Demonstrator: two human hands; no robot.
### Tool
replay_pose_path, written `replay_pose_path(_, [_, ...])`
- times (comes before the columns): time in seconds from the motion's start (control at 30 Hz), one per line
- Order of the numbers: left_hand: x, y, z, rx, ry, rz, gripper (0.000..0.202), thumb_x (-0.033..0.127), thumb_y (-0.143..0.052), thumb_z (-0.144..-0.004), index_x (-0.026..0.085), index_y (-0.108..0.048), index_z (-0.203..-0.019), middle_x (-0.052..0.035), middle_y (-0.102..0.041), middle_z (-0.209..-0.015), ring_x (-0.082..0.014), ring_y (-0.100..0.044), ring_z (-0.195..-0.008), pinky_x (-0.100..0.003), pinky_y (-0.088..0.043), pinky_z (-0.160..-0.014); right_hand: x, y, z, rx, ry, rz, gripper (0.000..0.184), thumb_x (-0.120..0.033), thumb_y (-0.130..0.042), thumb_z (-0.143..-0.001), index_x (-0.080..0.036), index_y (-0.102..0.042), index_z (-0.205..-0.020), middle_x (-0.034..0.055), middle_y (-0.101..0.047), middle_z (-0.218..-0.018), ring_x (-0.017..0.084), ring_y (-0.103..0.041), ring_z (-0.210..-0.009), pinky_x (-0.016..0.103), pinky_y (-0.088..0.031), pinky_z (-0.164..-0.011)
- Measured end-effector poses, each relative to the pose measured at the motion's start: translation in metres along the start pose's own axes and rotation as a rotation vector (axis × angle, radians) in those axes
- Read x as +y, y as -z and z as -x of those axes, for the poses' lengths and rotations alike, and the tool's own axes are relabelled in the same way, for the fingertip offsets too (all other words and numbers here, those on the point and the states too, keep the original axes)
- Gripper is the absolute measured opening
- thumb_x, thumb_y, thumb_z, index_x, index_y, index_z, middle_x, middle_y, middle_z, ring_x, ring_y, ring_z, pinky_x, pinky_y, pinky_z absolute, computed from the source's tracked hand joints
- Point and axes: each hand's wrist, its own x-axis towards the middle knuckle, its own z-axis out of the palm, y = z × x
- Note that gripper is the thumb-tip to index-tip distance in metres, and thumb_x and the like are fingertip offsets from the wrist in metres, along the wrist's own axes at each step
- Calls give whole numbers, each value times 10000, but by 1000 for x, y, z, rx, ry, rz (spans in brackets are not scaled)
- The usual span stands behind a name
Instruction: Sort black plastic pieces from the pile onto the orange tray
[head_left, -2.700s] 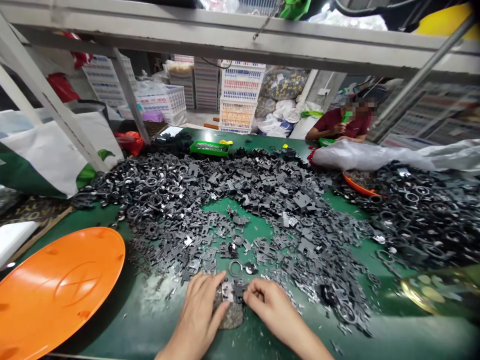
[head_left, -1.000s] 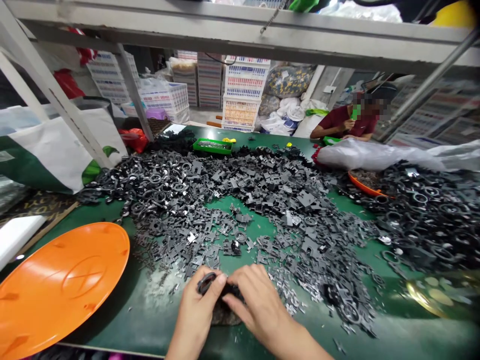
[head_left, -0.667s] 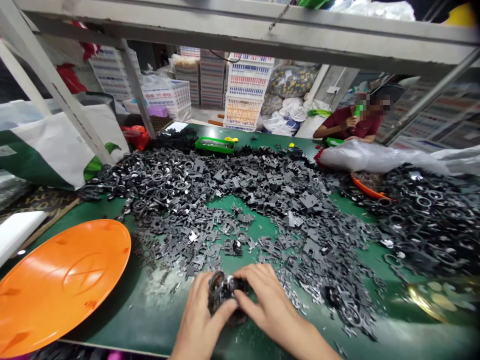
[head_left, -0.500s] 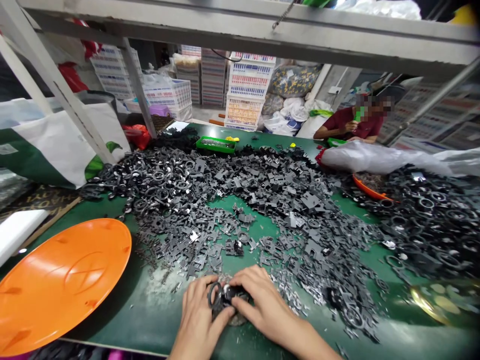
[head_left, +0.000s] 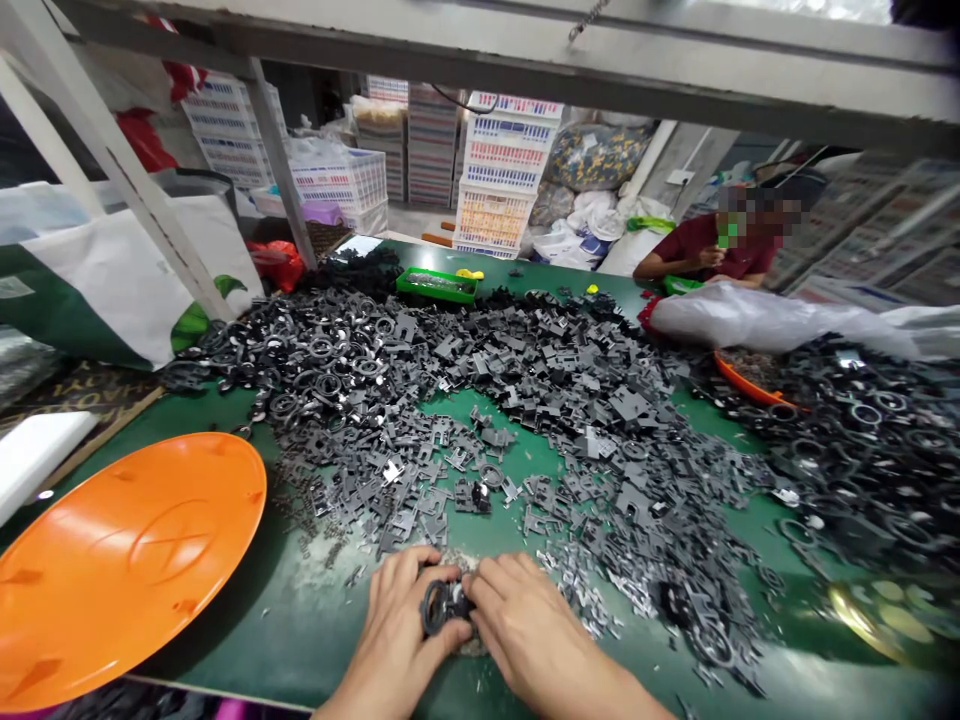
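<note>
Here's the left hand (head_left: 401,620) and the right hand (head_left: 525,625) working together low over the green bench (head_left: 322,630), fingers (head_left: 491,580) curled tight, gripping a black plastic ring part (head_left: 435,607) between them, right at the near edge of the heap of grey plastic pieces (head_left: 570,440), an orange plastic disc (head_left: 127,570) lying off to the left.

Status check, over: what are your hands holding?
Left hand and right hand on dark ring part. Loose dark pieces scattered just ahead.

Bright, even overhead light; glare on the orange tray (head_left: 127,560); edges fisheye-warped.
</note>
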Motion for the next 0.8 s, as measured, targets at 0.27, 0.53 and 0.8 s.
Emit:
replay_pose_path(0.27, [14, 6, -5, -86, 129, 47, 136, 279, -533, -824, 254, -642, -901, -54, -523, -1112, -277, -447, -1084, -470, -383, -919, 8, 24, 1, -64, -111, -367, 293, -224, -515, -909, -307, -530, -1190, 9, -621, -1066, 198, -537, -975, 331, -369, -856])
replay_pose_path(0.53, [17, 12, -5, -134, 147, 119, 323, 207, -586, -747, 286, -641, -1056, -39, -518, -1126, -275, -434, -1100, -492, -347, -975, -6, 27, -22, -110, 16, -587, 208, -226, -506, -919, -313, -590, -1089, -15, -633, -1027, 187, -490, -987, 355, -318, -912])
replay_pose_path(0.8, [20, 7, -5, -94, 129, 66, 302, 228, -569, -772, 300, -623, -1060, -33, -516, -1095, -264, -443, -1062, -470, -369, -928, 7, 39, -28, -211, -32, -690, 168, -257, -514, -895, -271, -600, -1038, 4, -605, -969, 191, -481, -960, 353, -326, -894])
